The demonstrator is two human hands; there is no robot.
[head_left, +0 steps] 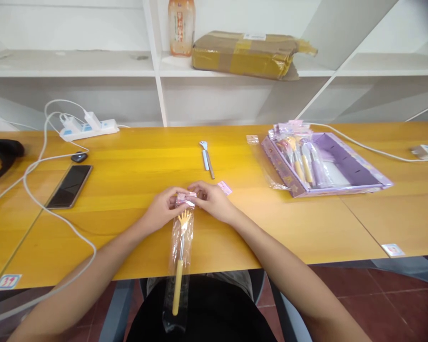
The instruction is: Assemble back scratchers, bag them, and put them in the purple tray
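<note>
A clear plastic bag (180, 256) hangs over the table's front edge, its pink header card (185, 199) pinched between both hands. Inside it lies a yellow hand-shaped back scratcher (178, 285) with a metal rod. My left hand (163, 207) grips the card's left side, and my right hand (211, 201) grips its right side. Beyond them lies a blue-headed scratcher (207, 159) with a metal rod, unwrapped. A small pink card (224, 188) rests just behind my right hand.
A purple box (345, 189) holds several bagged scratchers at the right, with a clear empty bag (266, 164) beside it. At the left are a phone (70, 186), a power strip (89, 129) and looping white cables. A taped parcel (244, 54) sits on the shelf.
</note>
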